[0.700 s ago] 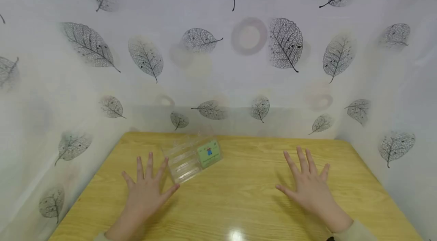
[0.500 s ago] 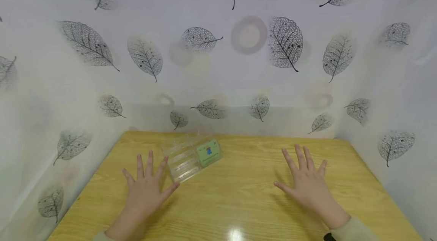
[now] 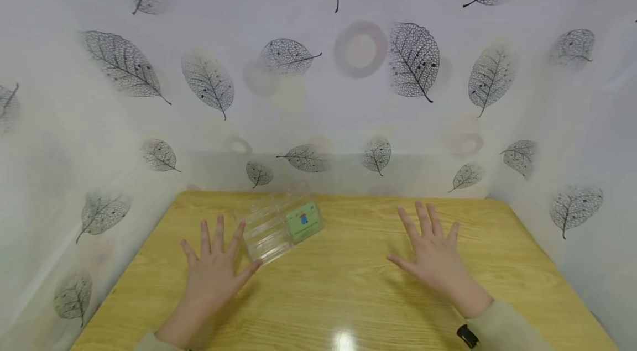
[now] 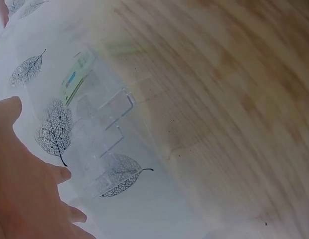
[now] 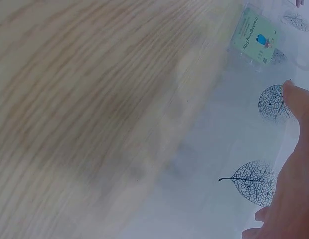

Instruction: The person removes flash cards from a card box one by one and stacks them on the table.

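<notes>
A clear plastic holder (image 3: 266,235) with several stepped slots sits on the wooden table, left of centre toward the back. A green card (image 3: 304,222) printed with a small blue figure stands in its right part; the right wrist view shows "Thanksgiving Day" on the card (image 5: 255,36). My left hand (image 3: 211,279) is spread with straight fingers, its thumb and index finger right beside the holder's left side. My right hand (image 3: 438,262), also spread, hovers over the right half of the table, well apart from the holder. Neither hand holds anything.
The yellow wooden table (image 3: 338,290) ends at a white cloth backdrop (image 3: 318,113) printed with dark leaves, which rises behind it and along both sides. A black band (image 3: 467,335) shows at the right sleeve.
My right hand has moved left and slightly away from me, still spread, and more of its sleeve shows. The left hand has barely shifted. The holder and card stay in place.
</notes>
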{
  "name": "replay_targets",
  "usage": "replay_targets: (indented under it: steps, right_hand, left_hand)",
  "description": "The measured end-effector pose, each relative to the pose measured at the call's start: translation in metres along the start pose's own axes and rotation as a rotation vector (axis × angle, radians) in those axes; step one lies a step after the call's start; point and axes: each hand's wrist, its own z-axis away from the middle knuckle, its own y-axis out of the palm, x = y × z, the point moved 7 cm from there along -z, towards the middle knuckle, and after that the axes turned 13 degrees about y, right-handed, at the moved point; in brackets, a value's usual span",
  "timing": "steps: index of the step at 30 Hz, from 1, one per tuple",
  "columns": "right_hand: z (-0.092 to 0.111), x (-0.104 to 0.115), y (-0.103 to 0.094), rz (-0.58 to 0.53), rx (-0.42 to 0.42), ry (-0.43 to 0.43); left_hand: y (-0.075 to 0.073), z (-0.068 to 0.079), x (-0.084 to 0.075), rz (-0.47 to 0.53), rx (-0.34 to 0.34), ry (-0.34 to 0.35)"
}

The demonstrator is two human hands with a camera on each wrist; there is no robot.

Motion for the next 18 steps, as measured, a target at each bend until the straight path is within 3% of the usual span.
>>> replay_targets:
  steps: [9,18]
  right_hand:
    - [-0.010,0.019,0.005,-0.023,0.020,-0.027]
    - [-0.023,0.037,0.009,-0.012,0.013,-0.054]
  left_hand:
    - [-0.002,-0.004,0.001,0.007,-0.021,0.000]
    - [-0.003,-0.010,0.006,0.006,0.008,-0.009]
